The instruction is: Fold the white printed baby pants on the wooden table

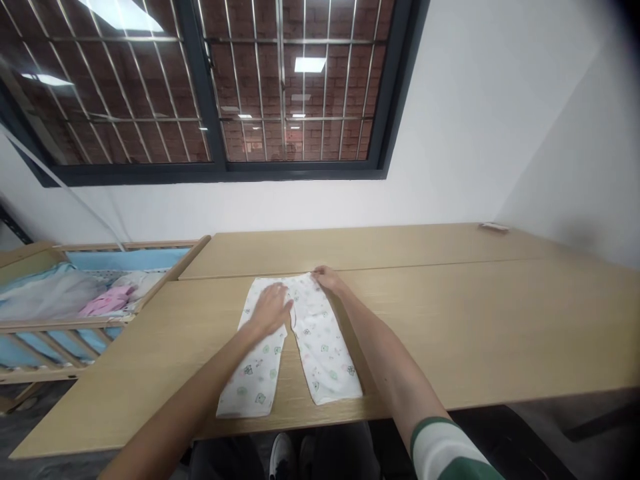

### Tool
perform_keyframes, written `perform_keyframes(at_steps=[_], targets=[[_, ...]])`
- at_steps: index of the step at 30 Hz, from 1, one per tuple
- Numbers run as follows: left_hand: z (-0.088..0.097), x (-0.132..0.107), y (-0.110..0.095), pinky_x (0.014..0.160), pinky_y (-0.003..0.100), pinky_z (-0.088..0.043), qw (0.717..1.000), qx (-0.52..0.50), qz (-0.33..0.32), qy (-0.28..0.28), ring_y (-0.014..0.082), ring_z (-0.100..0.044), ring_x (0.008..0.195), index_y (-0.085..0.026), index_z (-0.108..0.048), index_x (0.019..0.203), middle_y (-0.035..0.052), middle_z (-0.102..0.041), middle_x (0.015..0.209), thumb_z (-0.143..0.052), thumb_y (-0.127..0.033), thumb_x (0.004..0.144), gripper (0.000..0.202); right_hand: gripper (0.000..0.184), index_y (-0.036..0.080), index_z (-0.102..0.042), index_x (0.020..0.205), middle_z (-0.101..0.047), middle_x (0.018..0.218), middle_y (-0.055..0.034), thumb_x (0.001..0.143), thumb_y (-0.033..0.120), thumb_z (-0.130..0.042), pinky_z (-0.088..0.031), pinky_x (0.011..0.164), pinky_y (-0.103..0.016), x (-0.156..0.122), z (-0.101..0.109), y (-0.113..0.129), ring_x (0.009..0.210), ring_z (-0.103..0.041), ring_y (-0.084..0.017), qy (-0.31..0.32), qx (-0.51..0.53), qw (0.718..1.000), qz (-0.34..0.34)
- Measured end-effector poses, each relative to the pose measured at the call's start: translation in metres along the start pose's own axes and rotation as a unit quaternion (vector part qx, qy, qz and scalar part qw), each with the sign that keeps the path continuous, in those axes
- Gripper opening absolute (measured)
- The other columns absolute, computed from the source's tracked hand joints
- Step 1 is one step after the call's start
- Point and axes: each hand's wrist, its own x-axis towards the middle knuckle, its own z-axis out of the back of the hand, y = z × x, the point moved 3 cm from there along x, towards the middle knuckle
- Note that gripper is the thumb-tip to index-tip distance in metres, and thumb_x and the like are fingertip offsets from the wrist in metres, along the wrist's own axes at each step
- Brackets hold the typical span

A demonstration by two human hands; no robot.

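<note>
A pair of small white trousers (325,347) with a green and grey animal print lies spread on the wooden table, its waist at the far side and both legs pointing toward me. My left hand (273,308) rests flat on the upper left part of the trousers, fingers stretched out. At the right corner of the waistband, my right hand (327,279) has its fingers closed on the fabric edge. The fingertips there are partly hidden.
The wooden table (475,320) runs wide to the right, with a seam across it. On the left stands a wooden cot (165,287) with blue lining and a pink cloth (107,300). A small flat object (493,227) lies near the back wall under a barred window (300,87).
</note>
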Motion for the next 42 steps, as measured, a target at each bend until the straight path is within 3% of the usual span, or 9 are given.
perform_keyframes(at_steps=[2,6,12,16,19,25,28,36,42], targets=[[0.001,-0.029,-0.047,0.098,0.037,-0.047,0.999,-0.023,-0.034,0.023,0.0255,-0.063,0.115,-0.018,-0.064,0.111,0.0117,-0.068,0.121,-0.034,-0.042,0.1,0.04,0.023,0.012,-0.073,0.098,-0.075,0.089,-0.0091,0.082,0.028,-0.068,-0.052,0.071,-0.026,0.005,0.003,0.0,0.078,-0.068,-0.019,0.017,0.028,0.999,-0.024],[-0.013,-0.081,-0.124,0.073,0.037,-0.051,0.987,-0.086,-0.057,0.12,0.0274,-0.07,0.081,-0.021,-0.067,0.09,0.0068,-0.072,0.082,-0.045,-0.052,0.093,0.038,0.013,0.013,-0.072,0.076,-0.072,0.071,-0.0047,0.074,0.025,-0.076,-0.048,0.062,-0.024,0.009,0.004,0.004,0.067,-0.064,-0.016,0.036,0.051,0.997,-0.049],[-0.031,-0.09,-0.157,0.076,0.043,-0.051,0.983,-0.043,-0.044,0.173,0.0363,-0.07,0.088,-0.016,-0.072,0.087,0.0178,-0.073,0.088,-0.048,-0.051,0.088,0.042,0.013,0.014,-0.07,0.075,-0.071,0.071,-0.0029,0.066,0.016,-0.079,-0.048,0.063,-0.023,0.007,0.005,0.007,0.068,-0.065,-0.016,0.026,0.065,0.995,-0.076],[-0.026,-0.09,-0.15,0.071,0.04,-0.049,0.986,-0.067,-0.041,0.148,0.0333,-0.07,0.084,-0.017,-0.07,0.08,0.0156,-0.073,0.086,-0.049,-0.03,0.085,0.025,0.016,0.014,-0.067,0.077,-0.069,0.07,-0.002,0.064,0.012,-0.078,-0.048,0.064,-0.023,0.007,0.005,0.012,0.068,-0.065,-0.016,0.008,0.073,0.994,-0.085],[-0.018,-0.098,-0.137,0.066,0.034,-0.046,0.976,-0.189,-0.002,0.104,0.0267,-0.069,0.073,-0.02,-0.063,0.069,0.0095,-0.072,0.072,-0.05,-0.028,0.086,0.024,0.022,0.014,-0.066,0.087,-0.069,0.074,-0.0025,0.069,0.016,-0.077,-0.048,0.061,-0.022,0.008,0.002,0.027,0.067,-0.064,-0.014,0.0,0.089,0.993,-0.078],[0.0,-0.133,-0.093,0.055,0.025,-0.046,0.836,-0.535,0.118,0.021,0.0156,-0.062,0.056,-0.019,-0.06,0.07,0.0058,-0.07,0.066,-0.056,-0.049,0.09,0.037,0.03,0.014,-0.063,0.098,-0.066,0.076,-0.0015,0.073,0.022,-0.076,-0.045,0.057,-0.02,0.014,-0.021,0.079,0.064,-0.06,-0.012,-0.01,0.092,0.995,-0.043],[0.011,-0.156,-0.064,0.052,0.024,-0.045,0.812,-0.562,0.157,-0.028,0.0138,-0.058,0.05,-0.018,-0.058,0.067,0.0054,-0.068,0.063,-0.058,-0.058,0.087,0.044,0.03,0.015,-0.062,0.098,-0.065,0.079,-0.0014,0.072,0.021,-0.075,-0.045,0.059,-0.019,0.016,-0.045,0.104,0.067,-0.06,-0.012,-0.018,0.076,0.997,-0.028],[0.01,-0.221,0.017,0.065,0.031,-0.049,0.874,-0.375,0.292,-0.096,0.0235,-0.068,0.067,-0.021,-0.065,0.073,0.0046,-0.07,0.065,-0.049,-0.061,0.089,0.046,0.034,0.019,-0.059,0.104,-0.066,0.093,-0.0037,0.071,0.018,-0.068,-0.049,0.065,-0.023,0.013,-0.129,0.137,0.077,-0.063,-0.015,-0.006,0.015,1.0,-0.011],[0.015,-0.232,0.025,0.064,0.031,-0.042,0.924,-0.176,0.326,-0.091,0.0253,-0.071,0.073,-0.024,-0.059,0.069,0.0034,-0.071,0.067,-0.042,-0.042,0.095,0.037,0.03,0.019,-0.059,0.101,-0.066,0.099,-0.0066,0.072,0.012,-0.063,-0.05,0.074,-0.027,0.006,-0.162,0.141,0.087,-0.064,-0.019,0.014,-0.036,0.999,0.005]])
